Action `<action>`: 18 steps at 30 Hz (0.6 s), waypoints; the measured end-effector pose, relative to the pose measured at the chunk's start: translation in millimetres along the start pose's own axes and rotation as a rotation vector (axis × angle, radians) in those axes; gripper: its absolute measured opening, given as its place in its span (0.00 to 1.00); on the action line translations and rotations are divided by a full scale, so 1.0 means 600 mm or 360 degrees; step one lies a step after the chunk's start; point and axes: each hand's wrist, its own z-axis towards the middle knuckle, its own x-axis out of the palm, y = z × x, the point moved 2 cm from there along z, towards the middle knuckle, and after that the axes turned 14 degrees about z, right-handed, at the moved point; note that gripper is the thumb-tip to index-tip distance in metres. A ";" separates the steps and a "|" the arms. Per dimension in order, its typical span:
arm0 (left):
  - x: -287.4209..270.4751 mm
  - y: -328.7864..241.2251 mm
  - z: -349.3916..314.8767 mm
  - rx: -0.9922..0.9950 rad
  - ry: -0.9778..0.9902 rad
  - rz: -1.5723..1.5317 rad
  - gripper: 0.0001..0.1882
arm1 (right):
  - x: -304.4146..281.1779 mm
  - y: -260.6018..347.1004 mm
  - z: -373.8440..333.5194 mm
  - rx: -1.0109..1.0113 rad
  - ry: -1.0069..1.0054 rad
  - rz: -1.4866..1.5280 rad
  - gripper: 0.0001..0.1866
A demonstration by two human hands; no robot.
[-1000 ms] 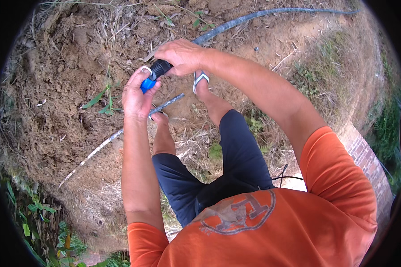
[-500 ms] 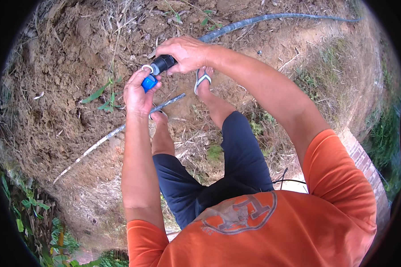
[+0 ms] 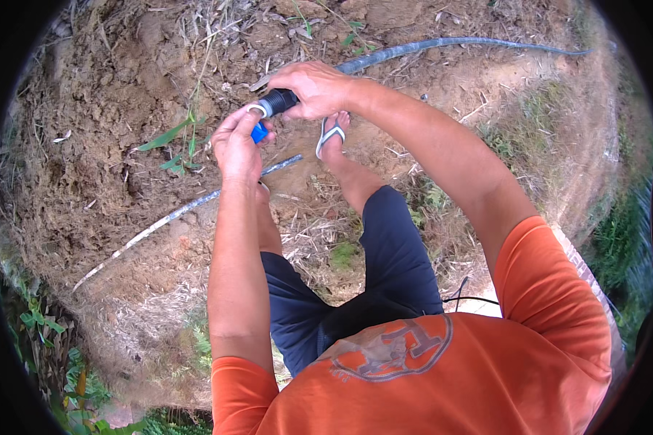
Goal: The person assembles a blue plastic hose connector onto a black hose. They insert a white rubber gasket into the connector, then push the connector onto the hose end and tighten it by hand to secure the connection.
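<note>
My right hand is wrapped round a black threaded pipe fitting at the end of a bluish-grey pipe; the join is hidden under the hand. My left hand holds a blue ring-shaped nut against its palm, mostly covered by the fingers. Its thumb and fingertips also hold a white ring at the fitting's open grey mouth. Whether the ring sits inside the mouth or only touches it, I cannot tell.
A second weathered pipe lies on the bare soil, its cut end near my feet. My sandalled foot stands below the fitting. A green plant grows left of my hands. Leafy growth edges the lower left.
My left hand has shifted right and slightly up, bringing the white ring to the fitting's mouth. The blue nut is now more covered by the fingers. My right hand keeps its grip.
</note>
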 end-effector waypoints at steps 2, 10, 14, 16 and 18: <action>0.006 0.006 0.003 0.0061 -0.0063 0.0056 0.09 | -0.003 0.000 0.001 0.0044 0.0052 0.0011 0.22; 0.015 0.008 0.001 0.0208 -0.0256 0.0203 0.10 | -0.003 -0.002 0.006 0.0003 -0.0009 0.0043 0.22; 0.011 0.021 0.008 0.0239 -0.0146 0.0082 0.10 | 0.000 -0.008 0.005 -0.0067 0.0009 0.0045 0.21; 0.003 0.023 0.016 0.0214 -0.0114 0.0145 0.10 | 0.001 -0.006 0.004 -0.0047 0.0002 0.0033 0.21; 0.005 0.018 0.023 0.0250 -0.0047 0.0158 0.10 | -0.008 -0.007 0.007 -0.0037 -0.0003 0.0061 0.21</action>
